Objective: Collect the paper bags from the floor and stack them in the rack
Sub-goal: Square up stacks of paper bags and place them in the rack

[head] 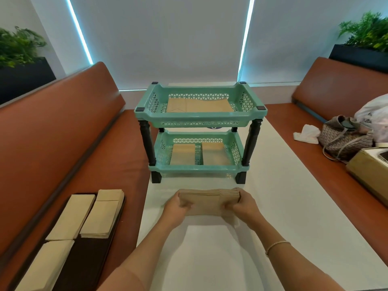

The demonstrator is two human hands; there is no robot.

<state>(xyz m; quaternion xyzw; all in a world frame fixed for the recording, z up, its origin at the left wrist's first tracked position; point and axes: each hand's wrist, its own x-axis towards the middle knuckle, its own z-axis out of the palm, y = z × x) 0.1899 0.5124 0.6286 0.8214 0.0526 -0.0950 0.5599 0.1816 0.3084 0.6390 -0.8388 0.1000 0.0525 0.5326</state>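
Note:
A teal two-tier plastic rack [200,119] with dark legs stands on a white table [273,196]. Brown paper bags [199,105] lie flat in its top tray, and two piles of bags [182,153] lie side by side in the bottom tray. Just in front of the rack, a stack of brown paper bags [206,201] is held level above the table. My left hand [177,204] grips its left end and my right hand [243,203] grips its right end.
Several more piles of paper bags [71,215] lie on a dark tray [88,255] on the left orange bench. On the right bench sit a patterned handbag [342,137], a plastic bag, a tissue and a cardboard box [369,171]. Planters stand behind both benches.

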